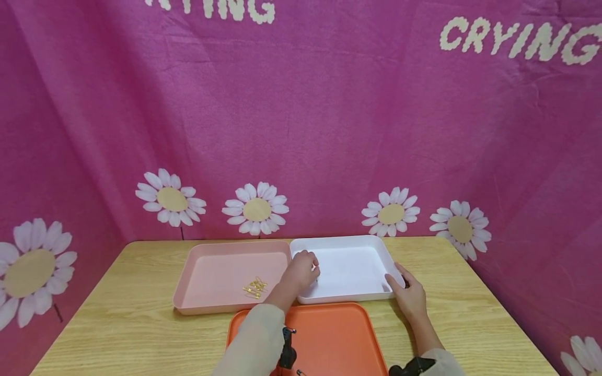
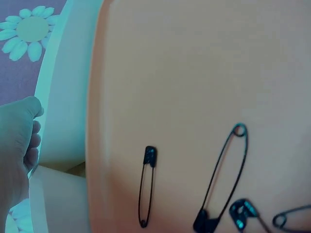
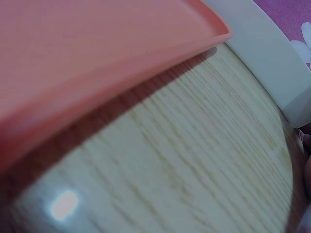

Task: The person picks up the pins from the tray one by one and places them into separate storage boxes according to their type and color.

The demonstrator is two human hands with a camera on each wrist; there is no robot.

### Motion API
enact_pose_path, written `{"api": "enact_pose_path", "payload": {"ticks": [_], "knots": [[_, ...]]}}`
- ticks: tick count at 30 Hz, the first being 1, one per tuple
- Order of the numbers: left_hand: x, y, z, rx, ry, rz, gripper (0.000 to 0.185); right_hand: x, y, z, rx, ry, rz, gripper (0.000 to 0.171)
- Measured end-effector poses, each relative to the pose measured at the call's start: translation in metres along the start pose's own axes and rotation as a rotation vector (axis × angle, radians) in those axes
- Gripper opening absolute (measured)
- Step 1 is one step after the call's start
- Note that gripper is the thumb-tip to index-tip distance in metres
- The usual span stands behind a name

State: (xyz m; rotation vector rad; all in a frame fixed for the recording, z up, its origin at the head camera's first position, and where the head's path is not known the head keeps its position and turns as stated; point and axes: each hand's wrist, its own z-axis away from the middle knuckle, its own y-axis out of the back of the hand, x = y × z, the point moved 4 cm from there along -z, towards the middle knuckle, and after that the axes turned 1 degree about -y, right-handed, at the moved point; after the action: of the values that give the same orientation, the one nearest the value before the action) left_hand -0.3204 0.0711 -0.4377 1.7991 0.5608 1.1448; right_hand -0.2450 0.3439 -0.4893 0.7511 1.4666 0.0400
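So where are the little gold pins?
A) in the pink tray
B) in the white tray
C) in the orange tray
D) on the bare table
A: the gold pins lie in a small heap inside the pink tray, left of the white tray.

pink tray with gold safety pins, wooden table, magenta daisy-print backdrop

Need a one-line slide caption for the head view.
Left hand reaches into the white tray, right hand steadies its corner; gold safety pins lie in the pink tray.
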Motion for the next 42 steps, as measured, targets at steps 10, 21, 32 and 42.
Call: {"api": "enact_pose_path", "payload": {"ticks": [10, 21, 32, 42], "knots": [[-0.005, 0.009, 0.002, -0.023, -0.028, 0.087, 0.011, 0.0, -0.001, 0.001, 0.006, 0.002, 0.005, 0.063], [-0.004, 0.023, 0.018, -0.064, -0.122, 0.061, 0.009, 0.004, -0.001, -0.002, 0.016, 0.003, 0.024, 0.063], [-0.008, 0.04, 0.039, -0.08, -0.201, 0.042, 0.011, 0.0, -0.003, 0.0, 0.003, 0.005, 0.021, 0.064], [-0.021, 0.053, 0.058, -0.079, -0.192, 0.006, 0.013, -0.001, -0.003, 0.0, 0.017, -0.003, 0.016, 0.064]]}}
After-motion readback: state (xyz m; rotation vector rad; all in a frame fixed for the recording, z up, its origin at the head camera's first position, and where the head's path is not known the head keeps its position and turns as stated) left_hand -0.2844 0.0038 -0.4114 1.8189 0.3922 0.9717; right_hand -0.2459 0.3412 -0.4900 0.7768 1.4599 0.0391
